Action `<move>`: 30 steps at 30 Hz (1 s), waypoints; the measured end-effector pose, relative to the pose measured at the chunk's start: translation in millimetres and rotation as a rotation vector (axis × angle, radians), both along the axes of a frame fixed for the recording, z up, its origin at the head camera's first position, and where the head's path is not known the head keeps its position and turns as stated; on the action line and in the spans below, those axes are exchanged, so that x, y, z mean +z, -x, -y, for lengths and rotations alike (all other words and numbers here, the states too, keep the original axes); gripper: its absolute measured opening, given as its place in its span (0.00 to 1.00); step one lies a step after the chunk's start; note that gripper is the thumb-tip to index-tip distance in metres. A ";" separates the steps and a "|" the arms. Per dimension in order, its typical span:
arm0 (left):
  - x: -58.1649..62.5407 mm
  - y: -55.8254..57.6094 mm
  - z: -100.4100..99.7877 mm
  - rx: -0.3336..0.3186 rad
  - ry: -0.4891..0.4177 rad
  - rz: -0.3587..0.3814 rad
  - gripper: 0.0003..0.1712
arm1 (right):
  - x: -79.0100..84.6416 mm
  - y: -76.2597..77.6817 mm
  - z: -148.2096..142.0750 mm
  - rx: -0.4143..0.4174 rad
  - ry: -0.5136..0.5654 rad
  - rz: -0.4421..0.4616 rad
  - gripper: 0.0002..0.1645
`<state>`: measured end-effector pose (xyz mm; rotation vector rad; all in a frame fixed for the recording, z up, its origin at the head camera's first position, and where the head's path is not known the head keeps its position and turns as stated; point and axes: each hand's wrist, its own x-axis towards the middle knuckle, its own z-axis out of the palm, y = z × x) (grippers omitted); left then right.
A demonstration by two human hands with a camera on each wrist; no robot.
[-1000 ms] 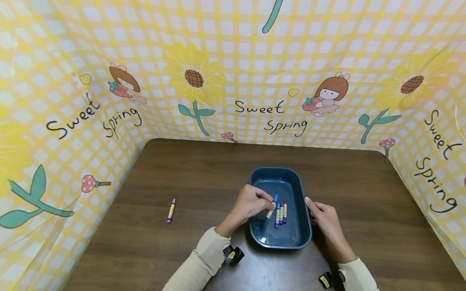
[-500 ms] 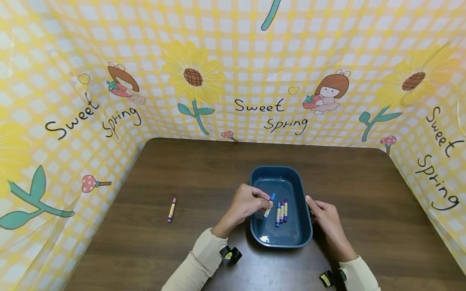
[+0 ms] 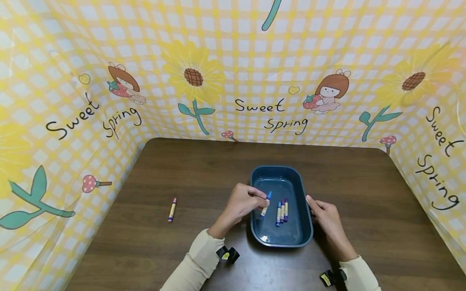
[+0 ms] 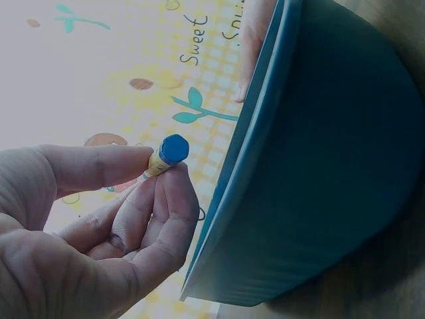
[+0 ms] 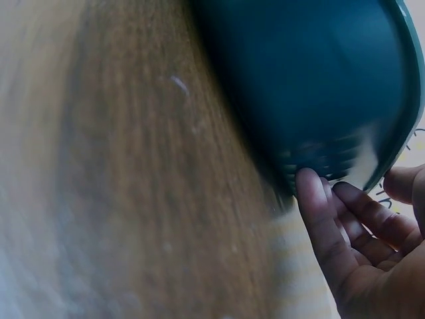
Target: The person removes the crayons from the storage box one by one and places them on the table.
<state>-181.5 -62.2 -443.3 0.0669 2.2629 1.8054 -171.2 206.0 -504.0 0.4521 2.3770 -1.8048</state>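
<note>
My left hand (image 3: 244,203) pinches a blue crayon (image 3: 266,205) between thumb and fingers, tilted above the left part of a dark blue plastic tub (image 3: 260,238). In the left wrist view the crayon's blue end (image 4: 175,149) faces the camera, near the tub's rim. Three crayons (image 3: 282,212), one blue and two purple, lie side by side on the tub floor. At the tub's right side, my right hand (image 3: 327,220) holds the wall, thumb at the rim and fingertips (image 5: 309,183) against the outside.
A pink crayon (image 3: 172,210) lies alone on the brown wooden table (image 3: 204,169), left of the tub. Yellow checked cloth (image 3: 255,81) with printed flowers rises behind the table and along both sides.
My left hand has shifted slightly left with the blue crayon, away from the three crayons in the tub. The right hand keeps its place at the tub's right side.
</note>
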 end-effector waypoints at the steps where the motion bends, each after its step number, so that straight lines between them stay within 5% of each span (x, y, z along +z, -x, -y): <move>1: 0.1 0.0 0.8 -0.001 -0.005 0.002 0.07 | -0.1 0.0 0.1 0.000 -0.001 0.001 0.30; 24: -0.8 -2.6 16.0 0.031 -0.018 0.023 0.07 | -2.0 0.3 -0.7 -0.003 -0.001 0.003 0.31; 30: 0.6 -3.6 20.0 0.044 -0.077 0.032 0.08 | -0.7 0.3 1.9 -0.017 0.080 -0.001 0.27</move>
